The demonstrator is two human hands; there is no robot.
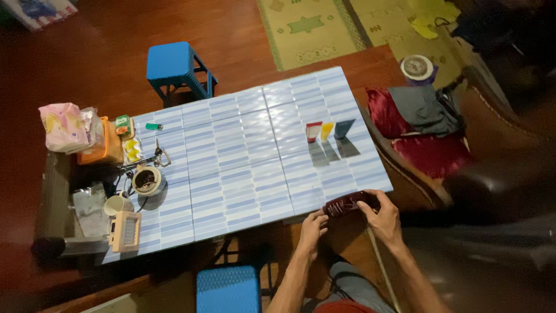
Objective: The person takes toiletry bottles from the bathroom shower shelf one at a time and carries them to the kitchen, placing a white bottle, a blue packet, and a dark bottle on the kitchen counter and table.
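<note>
A glossy dark-red pouch (349, 204) sits gripped between left hand (313, 227) and right hand (382, 217).

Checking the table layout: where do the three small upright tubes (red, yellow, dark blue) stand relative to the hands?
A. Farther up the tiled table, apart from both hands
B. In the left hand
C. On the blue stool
A: the three tubes stand on the tiled table, apart from the left hand and right hand, which hold a dark red object.
</note>
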